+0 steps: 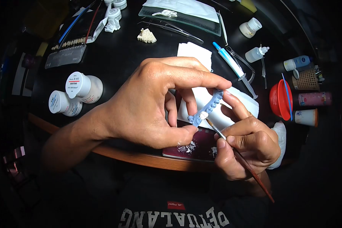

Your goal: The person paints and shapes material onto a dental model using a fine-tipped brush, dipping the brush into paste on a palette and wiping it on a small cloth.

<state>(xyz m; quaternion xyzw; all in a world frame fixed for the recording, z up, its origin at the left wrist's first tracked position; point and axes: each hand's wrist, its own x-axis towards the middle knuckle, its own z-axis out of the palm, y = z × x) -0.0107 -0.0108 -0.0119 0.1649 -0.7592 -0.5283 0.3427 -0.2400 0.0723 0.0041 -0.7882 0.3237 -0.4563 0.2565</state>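
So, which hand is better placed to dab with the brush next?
Probably the right hand: it holds the brush, with the tip right by the white lump on the blue tooth model. The left hand is busy gripping that model.

The blue dental model slants diagonally, bearing a white mass; the red-brown brush tilts, tip at the mass.

Left hand arched left of blue dental model, index fingertip on its upper end, thumb at lower end; left forearm slanting in from model's lower left. Right hand below right of model, curled in pen-like pinch, one finger stretched toward upper end
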